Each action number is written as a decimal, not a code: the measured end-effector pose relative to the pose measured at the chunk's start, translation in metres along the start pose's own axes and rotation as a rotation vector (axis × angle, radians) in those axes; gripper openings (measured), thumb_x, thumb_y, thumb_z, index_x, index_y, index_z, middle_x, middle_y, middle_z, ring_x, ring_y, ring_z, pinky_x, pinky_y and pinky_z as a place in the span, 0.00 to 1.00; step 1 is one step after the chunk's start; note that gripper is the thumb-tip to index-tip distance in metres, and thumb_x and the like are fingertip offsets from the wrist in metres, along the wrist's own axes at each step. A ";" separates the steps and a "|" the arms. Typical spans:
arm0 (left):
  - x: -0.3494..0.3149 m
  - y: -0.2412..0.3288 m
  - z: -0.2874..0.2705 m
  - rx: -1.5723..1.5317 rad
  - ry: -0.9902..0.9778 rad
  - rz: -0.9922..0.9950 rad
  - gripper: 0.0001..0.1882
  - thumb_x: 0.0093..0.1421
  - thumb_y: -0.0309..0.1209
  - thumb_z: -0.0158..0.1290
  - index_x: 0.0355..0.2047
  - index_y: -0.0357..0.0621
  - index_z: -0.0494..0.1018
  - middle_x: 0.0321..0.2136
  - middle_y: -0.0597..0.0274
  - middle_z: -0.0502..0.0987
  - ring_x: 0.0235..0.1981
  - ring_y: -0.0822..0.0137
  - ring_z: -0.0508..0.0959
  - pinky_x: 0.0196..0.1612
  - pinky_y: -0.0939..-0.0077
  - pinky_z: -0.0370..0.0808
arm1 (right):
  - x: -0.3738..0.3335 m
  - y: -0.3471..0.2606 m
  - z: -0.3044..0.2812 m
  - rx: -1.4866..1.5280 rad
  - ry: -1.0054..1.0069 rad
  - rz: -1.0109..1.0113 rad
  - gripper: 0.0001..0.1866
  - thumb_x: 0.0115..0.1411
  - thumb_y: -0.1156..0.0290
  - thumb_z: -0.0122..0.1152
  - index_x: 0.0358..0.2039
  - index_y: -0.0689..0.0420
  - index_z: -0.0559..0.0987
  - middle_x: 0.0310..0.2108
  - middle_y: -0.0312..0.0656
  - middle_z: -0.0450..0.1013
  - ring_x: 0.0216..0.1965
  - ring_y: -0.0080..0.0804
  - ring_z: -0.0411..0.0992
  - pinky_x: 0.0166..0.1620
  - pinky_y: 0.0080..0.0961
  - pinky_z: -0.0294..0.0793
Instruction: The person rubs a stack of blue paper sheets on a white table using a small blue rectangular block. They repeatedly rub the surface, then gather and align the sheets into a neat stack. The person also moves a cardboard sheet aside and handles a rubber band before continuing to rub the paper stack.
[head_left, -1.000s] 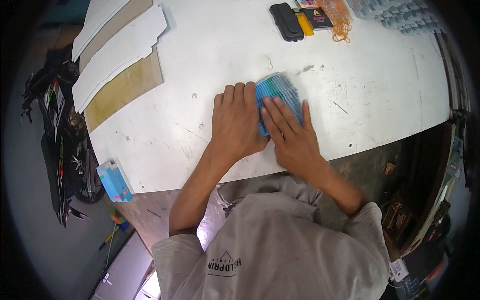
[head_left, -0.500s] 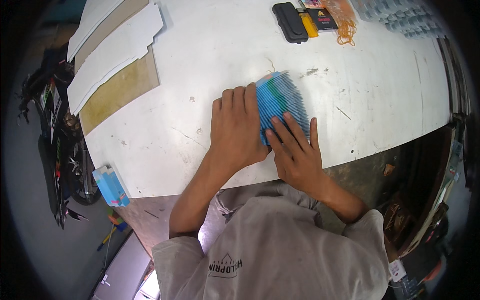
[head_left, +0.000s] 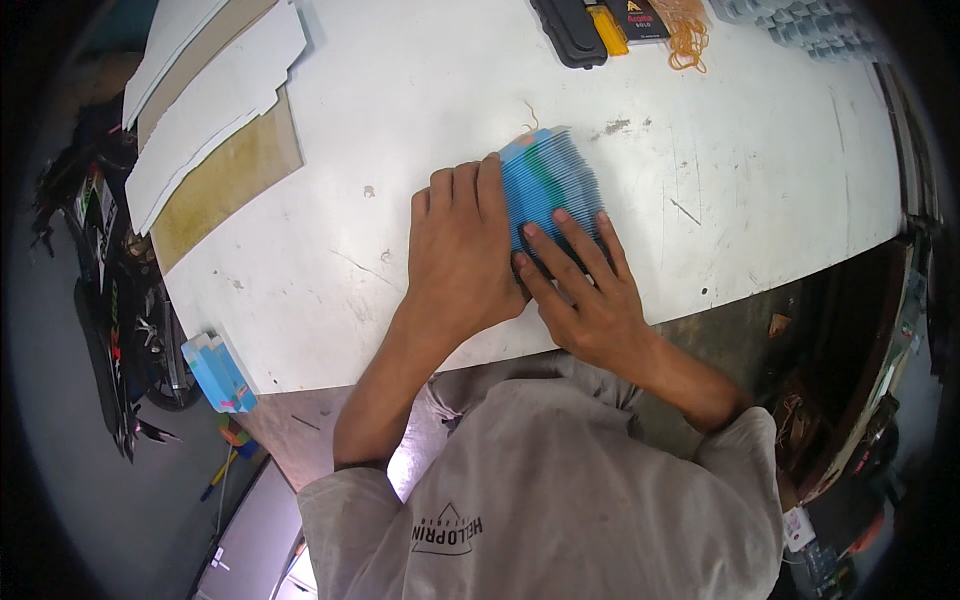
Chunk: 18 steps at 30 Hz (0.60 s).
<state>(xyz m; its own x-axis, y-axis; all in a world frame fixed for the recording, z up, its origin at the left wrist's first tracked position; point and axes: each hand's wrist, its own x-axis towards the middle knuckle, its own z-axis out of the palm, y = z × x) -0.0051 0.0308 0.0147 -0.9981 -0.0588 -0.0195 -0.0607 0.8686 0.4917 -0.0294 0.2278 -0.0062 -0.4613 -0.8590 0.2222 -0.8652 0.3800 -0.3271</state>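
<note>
A fanned stack of blue printed cards point(head_left: 543, 180), with a green band across it, lies on the white table in front of me. Whether its sheets are single cards or flattened cartons, I cannot tell. My left hand point(head_left: 458, 245) is closed along the stack's left side, its fingers pointing away from me and the thumb mostly hidden. Across the near right part of the stack rests my right hand point(head_left: 590, 290), fingers stretched and apart, their tips touching the overlapping edges.
White and tan boards point(head_left: 215, 130) lie at the far left. Blue cartons point(head_left: 218, 373) sit at the table's left corner. At the far side are a black case point(head_left: 570, 35), a yellow lighter point(head_left: 608, 30), rubber bands point(head_left: 688, 45) and clear plastic pieces point(head_left: 815, 30). A motorbike point(head_left: 110, 290) stands left.
My right fingers have drawn closer together on the stack and shifted slightly. The view has moved a little, so the table things sit higher and further left. My left hand keeps its hold.
</note>
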 end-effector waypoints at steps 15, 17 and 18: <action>0.042 -0.057 -0.046 -0.416 -0.433 0.058 0.47 0.39 0.34 0.79 0.62 0.44 0.72 0.53 0.50 0.81 0.59 0.46 0.79 0.63 0.47 0.76 | 0.007 0.022 -0.004 -0.078 0.025 -0.127 0.23 0.65 0.69 0.58 0.61 0.57 0.78 0.65 0.43 0.70 0.66 0.47 0.67 0.68 0.58 0.64; 0.044 -0.057 -0.047 -0.397 -0.438 0.059 0.45 0.40 0.32 0.79 0.60 0.44 0.73 0.52 0.51 0.82 0.58 0.47 0.80 0.62 0.45 0.77 | 0.009 0.022 -0.004 -0.090 0.018 -0.121 0.24 0.65 0.69 0.58 0.61 0.57 0.78 0.63 0.42 0.71 0.64 0.45 0.67 0.68 0.56 0.64; 0.045 -0.058 -0.049 -0.393 -0.450 0.056 0.44 0.40 0.32 0.79 0.60 0.44 0.73 0.52 0.51 0.82 0.58 0.48 0.80 0.61 0.44 0.78 | 0.010 0.022 -0.005 -0.089 0.008 -0.113 0.24 0.64 0.69 0.59 0.61 0.57 0.78 0.63 0.42 0.71 0.64 0.45 0.67 0.68 0.56 0.64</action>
<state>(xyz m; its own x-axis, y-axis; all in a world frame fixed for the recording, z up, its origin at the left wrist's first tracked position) -0.0463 -0.0461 0.0280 -0.9118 0.2706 -0.3089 -0.0846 0.6123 0.7861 -0.0536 0.2296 -0.0067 -0.3611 -0.8956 0.2600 -0.9256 0.3102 -0.2169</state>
